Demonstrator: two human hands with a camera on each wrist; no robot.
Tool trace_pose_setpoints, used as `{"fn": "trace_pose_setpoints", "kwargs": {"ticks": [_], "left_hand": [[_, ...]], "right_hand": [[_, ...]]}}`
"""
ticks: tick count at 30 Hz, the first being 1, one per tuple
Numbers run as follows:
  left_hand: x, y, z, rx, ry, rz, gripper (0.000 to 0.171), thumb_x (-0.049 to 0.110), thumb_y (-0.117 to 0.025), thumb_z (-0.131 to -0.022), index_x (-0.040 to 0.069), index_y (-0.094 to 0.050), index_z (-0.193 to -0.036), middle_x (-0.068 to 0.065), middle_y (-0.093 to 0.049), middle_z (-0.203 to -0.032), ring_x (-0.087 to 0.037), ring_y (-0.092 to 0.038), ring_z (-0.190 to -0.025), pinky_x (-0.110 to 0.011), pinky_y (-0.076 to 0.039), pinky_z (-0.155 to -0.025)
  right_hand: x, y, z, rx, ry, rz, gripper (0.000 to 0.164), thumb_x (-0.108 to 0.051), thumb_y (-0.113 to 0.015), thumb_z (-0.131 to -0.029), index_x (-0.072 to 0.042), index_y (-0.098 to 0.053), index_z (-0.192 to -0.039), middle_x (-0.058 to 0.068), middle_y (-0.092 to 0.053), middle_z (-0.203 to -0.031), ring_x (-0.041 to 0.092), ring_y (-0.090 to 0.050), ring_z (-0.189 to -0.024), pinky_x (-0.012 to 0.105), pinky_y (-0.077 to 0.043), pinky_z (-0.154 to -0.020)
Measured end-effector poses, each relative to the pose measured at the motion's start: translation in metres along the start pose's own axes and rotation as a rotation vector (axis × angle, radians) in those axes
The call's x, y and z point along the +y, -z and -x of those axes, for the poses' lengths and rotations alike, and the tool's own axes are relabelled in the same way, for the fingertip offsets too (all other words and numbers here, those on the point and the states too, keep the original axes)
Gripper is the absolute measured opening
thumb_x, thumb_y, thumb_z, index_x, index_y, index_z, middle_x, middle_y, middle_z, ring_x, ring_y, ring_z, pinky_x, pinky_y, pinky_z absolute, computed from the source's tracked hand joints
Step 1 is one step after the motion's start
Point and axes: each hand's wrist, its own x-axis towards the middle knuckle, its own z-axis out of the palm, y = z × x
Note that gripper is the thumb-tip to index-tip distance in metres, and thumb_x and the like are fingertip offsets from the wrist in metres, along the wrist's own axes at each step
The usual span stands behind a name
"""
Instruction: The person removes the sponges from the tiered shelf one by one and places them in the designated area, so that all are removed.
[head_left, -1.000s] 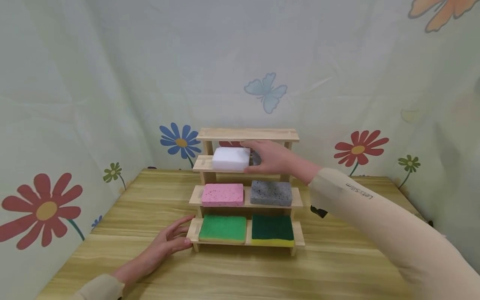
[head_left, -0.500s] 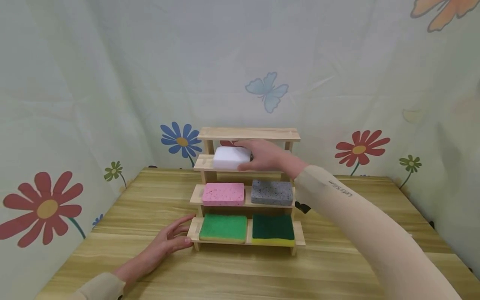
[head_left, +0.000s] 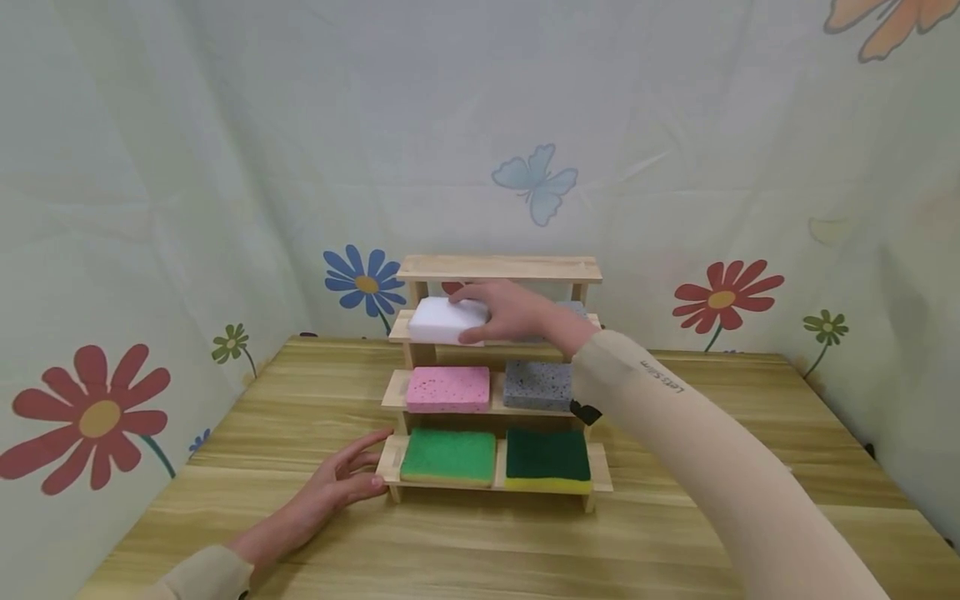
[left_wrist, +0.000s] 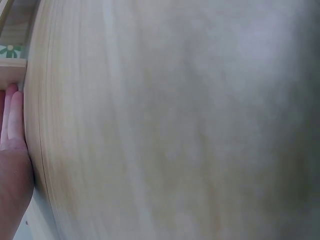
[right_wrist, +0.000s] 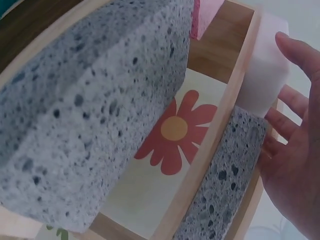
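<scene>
My right hand (head_left: 510,310) grips a white melamine sponge (head_left: 441,322) at the left of the rack's second shelf from the top, thumb in front and fingers over its top and back. In the right wrist view, a speckled grey sponge (right_wrist: 225,175) lies on that same shelf beside the white one. Lower left, my left hand (head_left: 330,483) touches the end of the wooden tiered rack's (head_left: 498,267) bottom shelf, its fingers fairly straight. The left wrist view catches those fingers (left_wrist: 16,117) against the shelf end.
Below are a pink sponge (head_left: 448,388) and another grey sponge (head_left: 536,385). The bottom shelf bears a green scouring sponge (head_left: 448,456) and a dark green and yellow one (head_left: 547,455). Under the rack is a wood-grain table (head_left: 675,533); a flowered curtain (head_left: 450,108) hangs behind.
My right hand and forearm have moved left, and the white sponge has shifted slightly left along its shelf. More of the grey sponge there now shows. The left hand has stayed put.
</scene>
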Motion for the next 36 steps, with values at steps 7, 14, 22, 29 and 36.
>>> {"fn": "trace_pose_setpoints", "kwargs": {"ticks": [7,14,22,29,36], "left_hand": [[-0.001,0.000,-0.001,0.002,0.000,0.002,0.071,0.015,-0.058,-0.098,0.018,-0.022,-0.158,-0.022,-0.043,-0.149,-0.010,-0.059,-0.122,-0.031,-0.053,-0.101],[0.000,-0.001,-0.001,0.010,0.006,-0.002,0.072,0.015,-0.060,-0.097,0.018,-0.023,-0.158,-0.023,-0.043,-0.149,-0.010,-0.059,-0.122,-0.032,-0.052,-0.102],[-0.001,-0.001,0.001,-0.007,-0.018,0.012,0.072,0.013,-0.058,-0.097,0.015,-0.020,-0.159,-0.017,-0.047,-0.145,-0.009,-0.060,-0.121,-0.031,-0.053,-0.101],[-0.002,0.000,0.000,-0.001,-0.011,0.018,0.073,0.012,-0.059,-0.097,0.015,-0.021,-0.159,-0.010,-0.052,-0.141,-0.008,-0.060,-0.120,-0.030,-0.053,-0.101],[-0.002,-0.001,0.000,0.001,-0.010,0.015,0.073,0.013,-0.059,-0.097,0.015,-0.020,-0.159,-0.011,-0.052,-0.141,-0.008,-0.060,-0.120,-0.029,-0.053,-0.101]], "right_hand": [[0.003,0.002,0.001,-0.040,-0.008,-0.012,0.065,-0.043,-0.072,-0.086,-0.030,-0.049,-0.146,0.003,-0.039,-0.158,0.025,-0.043,-0.136,0.050,-0.039,-0.115],[0.002,0.006,0.004,-0.001,0.018,-0.016,0.063,-0.042,-0.073,-0.086,-0.031,-0.051,-0.144,-0.001,-0.043,-0.155,0.023,-0.049,-0.128,0.045,-0.046,-0.107],[0.002,0.015,0.016,0.131,0.102,-0.005,0.062,-0.042,-0.074,-0.083,-0.029,-0.055,-0.141,0.001,-0.056,-0.141,0.024,-0.052,-0.112,0.037,-0.049,-0.090],[0.004,0.021,0.030,0.225,0.114,0.031,0.064,-0.045,-0.074,-0.082,-0.031,-0.054,-0.141,0.000,-0.053,-0.146,0.025,-0.044,-0.128,0.049,-0.042,-0.104],[0.014,0.022,0.049,0.325,0.176,-0.008,0.066,-0.041,-0.076,-0.081,-0.026,-0.055,-0.141,0.004,-0.054,-0.145,0.027,-0.043,-0.131,0.051,-0.036,-0.107]]}}
